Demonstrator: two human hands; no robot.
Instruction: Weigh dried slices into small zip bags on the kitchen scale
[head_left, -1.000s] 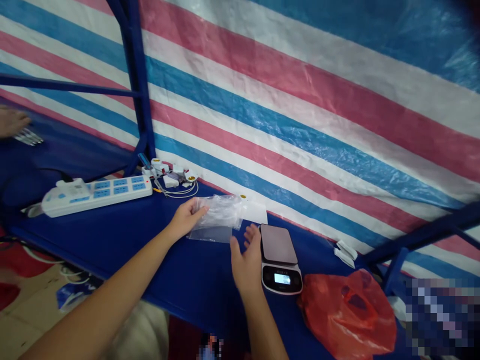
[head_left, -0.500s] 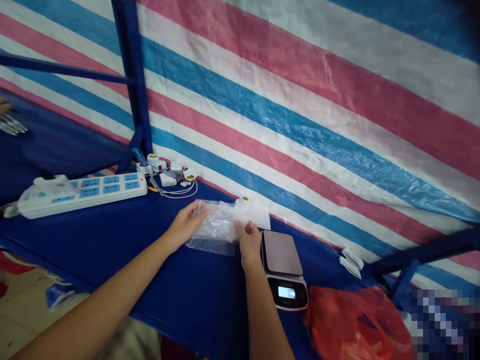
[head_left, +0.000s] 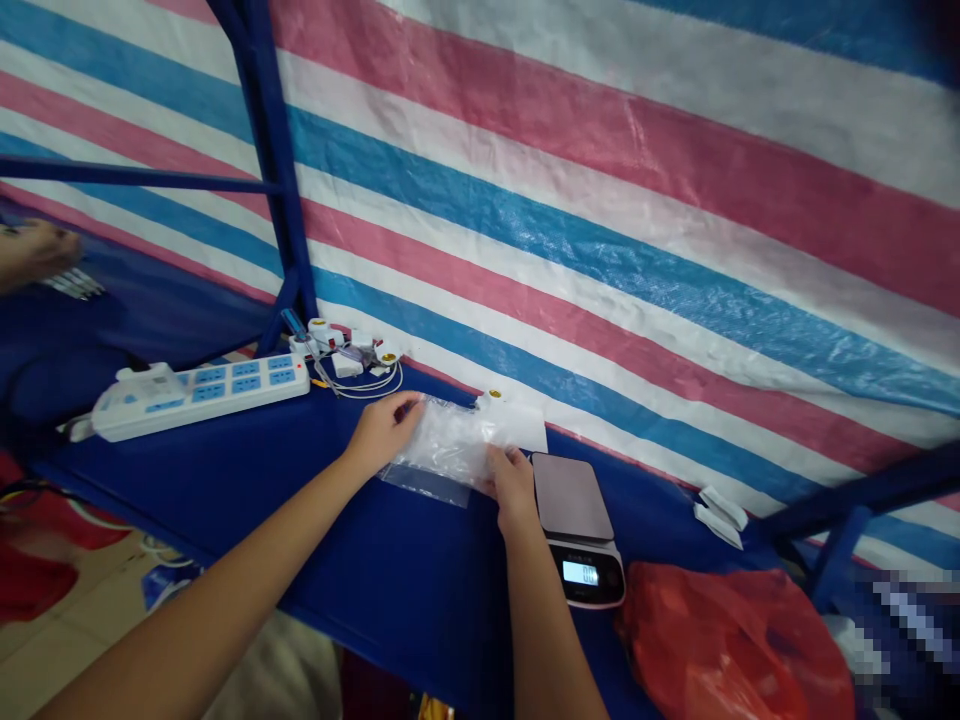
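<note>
Nearest the camera, a crumpled red plastic bag lies at the right end of the blue table, and just left of it sits a small digital scale with its display lit and nothing on its platform.

Just left of the scale, the right hand now rests on the near right edge of the clear plastic bags, fingers curled and pinching the film. A second ago this hand hovered open and apart from the stack; it has since come down onto it. The left hand stays on the stack's left edge, thumb and fingers gripping the plastic. So both hands now have hold of the bags, which lie flat on the table between them, and the work looks to have passed from reaching to handling the top bag.

Farther back, a white power strip lies to the left, with a cluster of small white lamp sockets and thin wires beside it. Behind everything hangs a striped tarp. At the far left edge, another person's hand holds thin metal pieces.
</note>
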